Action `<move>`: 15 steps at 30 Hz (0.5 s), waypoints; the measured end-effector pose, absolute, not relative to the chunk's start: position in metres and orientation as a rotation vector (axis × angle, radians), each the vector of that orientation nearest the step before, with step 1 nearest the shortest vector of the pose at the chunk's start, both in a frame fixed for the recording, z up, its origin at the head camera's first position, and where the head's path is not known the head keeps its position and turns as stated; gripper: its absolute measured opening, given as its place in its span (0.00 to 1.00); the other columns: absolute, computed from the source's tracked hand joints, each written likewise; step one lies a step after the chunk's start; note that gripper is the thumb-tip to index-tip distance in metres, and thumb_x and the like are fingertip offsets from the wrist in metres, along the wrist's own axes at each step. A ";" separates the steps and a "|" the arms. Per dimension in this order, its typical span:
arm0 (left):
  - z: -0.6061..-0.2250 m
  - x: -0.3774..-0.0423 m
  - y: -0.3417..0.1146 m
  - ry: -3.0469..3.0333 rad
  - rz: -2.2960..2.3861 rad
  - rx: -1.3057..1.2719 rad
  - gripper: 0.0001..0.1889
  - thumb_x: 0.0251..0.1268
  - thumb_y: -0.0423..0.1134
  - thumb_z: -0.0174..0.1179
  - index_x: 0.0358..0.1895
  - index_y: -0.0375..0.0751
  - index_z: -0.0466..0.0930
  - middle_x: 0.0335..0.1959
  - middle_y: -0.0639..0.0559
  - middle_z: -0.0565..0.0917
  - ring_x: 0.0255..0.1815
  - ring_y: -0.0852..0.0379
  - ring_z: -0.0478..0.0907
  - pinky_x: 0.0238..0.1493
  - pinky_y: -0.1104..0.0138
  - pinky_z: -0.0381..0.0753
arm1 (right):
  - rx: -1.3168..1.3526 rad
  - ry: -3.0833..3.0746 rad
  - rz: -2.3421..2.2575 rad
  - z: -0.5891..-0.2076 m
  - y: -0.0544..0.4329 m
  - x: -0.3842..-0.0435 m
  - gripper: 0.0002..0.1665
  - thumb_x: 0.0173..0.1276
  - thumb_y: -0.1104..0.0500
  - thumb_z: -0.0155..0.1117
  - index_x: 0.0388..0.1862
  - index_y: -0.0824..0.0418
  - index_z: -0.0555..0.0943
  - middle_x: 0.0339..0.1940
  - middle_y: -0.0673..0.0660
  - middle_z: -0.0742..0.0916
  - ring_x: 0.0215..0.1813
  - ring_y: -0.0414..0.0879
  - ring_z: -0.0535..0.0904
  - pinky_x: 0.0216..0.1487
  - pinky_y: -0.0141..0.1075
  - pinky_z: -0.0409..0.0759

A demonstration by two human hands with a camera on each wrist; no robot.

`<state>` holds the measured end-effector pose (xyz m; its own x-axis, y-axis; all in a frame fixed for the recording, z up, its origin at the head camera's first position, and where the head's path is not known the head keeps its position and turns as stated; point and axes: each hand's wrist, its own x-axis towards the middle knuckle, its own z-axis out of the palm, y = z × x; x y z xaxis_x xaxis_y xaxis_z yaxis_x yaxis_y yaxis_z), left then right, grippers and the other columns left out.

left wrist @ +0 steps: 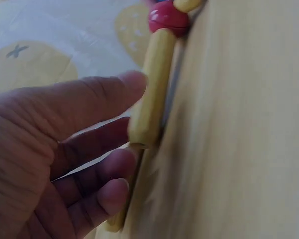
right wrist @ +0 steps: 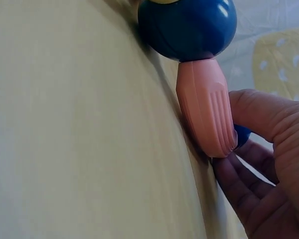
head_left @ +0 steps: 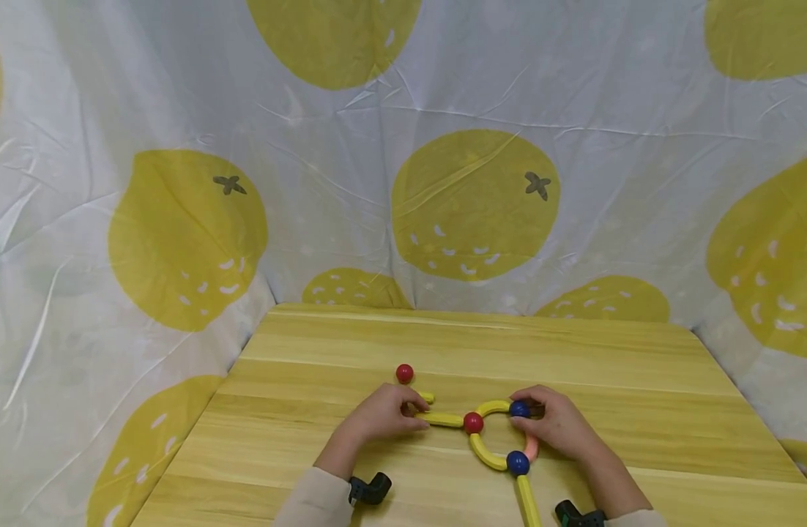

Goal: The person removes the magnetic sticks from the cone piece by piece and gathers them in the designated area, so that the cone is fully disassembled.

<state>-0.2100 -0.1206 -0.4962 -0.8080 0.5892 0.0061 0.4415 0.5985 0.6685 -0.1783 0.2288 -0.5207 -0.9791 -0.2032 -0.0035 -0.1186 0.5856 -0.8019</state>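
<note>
Thumb and fingers of the left hand (head_left: pixel 385 413) pinch the left end of a straight faceted yellow rod (head_left: pixel 443 419), whose right end meets a glossy red ball (head_left: pixel 473 422) on the left of a ring lying on the table (head_left: pixel 311 351). The right hand (head_left: pixel 556 422) pinches a glossy blue ball (head_left: pixel 518 407) at the ring's far right; a curved yellow rod (head_left: pixel 488 454), a ribbed pink rod (right wrist: pixel 202 99) and a second blue ball (head_left: pixel 518 462) form its near side. These pieces should handle as light and stiff (hard plastic, by their sheen), best held on facets or ribs, since smooth balls could slip. Beyond the left hand lie another red ball (head_left: pixel 405 373) and a partly hidden yellow piece (head_left: pixel 428 397).
</note>
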 end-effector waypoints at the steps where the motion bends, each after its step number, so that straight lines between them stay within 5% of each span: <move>1: -0.498 -0.209 -0.118 2.625 0.971 0.888 0.14 0.60 0.43 0.75 0.47 0.43 0.89 0.40 0.54 0.89 0.33 0.69 0.77 0.38 0.73 0.79 | -0.280 2.727 -1.344 -0.520 0.230 -0.179 0.21 0.63 0.54 0.77 0.54 0.55 0.85 0.50 0.53 0.87 0.49 0.43 0.84 0.48 0.30 0.81; 15: -0.505 -0.203 -0.114 2.752 0.764 0.965 0.13 0.65 0.41 0.70 0.52 0.47 0.88 0.51 0.54 0.85 0.48 0.62 0.80 0.52 0.67 0.81 | -0.519 2.840 -1.104 -0.503 0.218 -0.175 0.22 0.63 0.46 0.77 0.54 0.48 0.85 0.52 0.46 0.86 0.57 0.48 0.83 0.58 0.43 0.81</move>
<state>-0.2028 -0.1137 -0.5047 -0.7877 0.6143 0.0462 0.5502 0.6679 0.5012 -0.1750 0.2176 -0.5034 -0.9424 -0.3264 0.0735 -0.2903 0.6887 -0.6644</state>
